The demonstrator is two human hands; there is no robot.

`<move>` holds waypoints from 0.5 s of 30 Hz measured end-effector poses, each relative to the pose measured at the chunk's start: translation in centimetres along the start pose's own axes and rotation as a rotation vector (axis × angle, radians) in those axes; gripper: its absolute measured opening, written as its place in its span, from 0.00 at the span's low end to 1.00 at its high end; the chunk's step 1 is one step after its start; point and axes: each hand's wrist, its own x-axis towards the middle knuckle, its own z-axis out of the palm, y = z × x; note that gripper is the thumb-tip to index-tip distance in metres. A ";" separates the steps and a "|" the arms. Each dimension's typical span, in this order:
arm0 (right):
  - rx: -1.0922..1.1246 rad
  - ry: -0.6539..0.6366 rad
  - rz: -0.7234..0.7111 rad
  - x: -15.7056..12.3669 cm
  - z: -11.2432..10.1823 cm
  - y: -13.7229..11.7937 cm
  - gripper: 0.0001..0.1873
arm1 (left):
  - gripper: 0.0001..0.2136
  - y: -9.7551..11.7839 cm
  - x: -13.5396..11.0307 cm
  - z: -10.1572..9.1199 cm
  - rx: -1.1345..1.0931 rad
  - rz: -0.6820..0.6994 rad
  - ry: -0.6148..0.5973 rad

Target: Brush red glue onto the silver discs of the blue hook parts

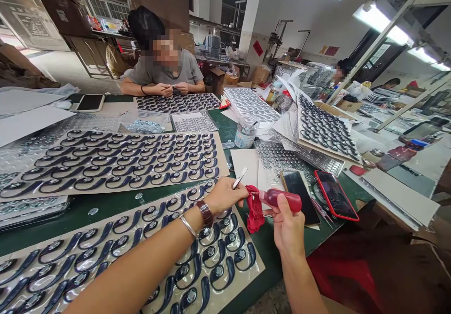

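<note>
My left hand [225, 195] is closed around metal tweezers [240, 178] whose tips point up and right, and it also pinches a crumpled red cloth [254, 210]. My right hand [286, 224] grips a small dark red bottle [282, 199] lying sideways, its nozzle touching the cloth. Both hands hover over the near end of a cardboard sheet [246, 276] covered with rows of dark hook-shaped earpieces. A watch and a bangle sit on my left wrist.
A second earpiece sheet [116, 161] lies further back on the green table [105, 201]. Two phones [336, 195] lie right of my hands, a plastic jar [245, 131] behind them. A person [162, 65] sits opposite working on another sheet; stacked trays crowd the right.
</note>
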 end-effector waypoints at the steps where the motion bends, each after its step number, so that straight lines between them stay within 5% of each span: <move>1: 0.007 0.040 -0.024 -0.2 0.1 0.0 0.16 | 0.14 0.2 0.2 0.3 -0.003 0.003 0.010; 9: 0.044 0.312 -0.173 -0.2 -2.5 -2.8 0.16 | 0.14 0.1 1.0 -0.1 0.042 -0.026 0.095; 12: 0.030 0.208 -0.098 -0.3 -2.8 -3.3 0.16 | 0.14 -0.1 1.1 -0.3 0.087 -0.039 0.099; 15: 0.107 0.002 0.154 -0.2 -1.7 -2.7 0.17 | 0.14 0.0 0.9 0.0 0.136 -0.025 0.094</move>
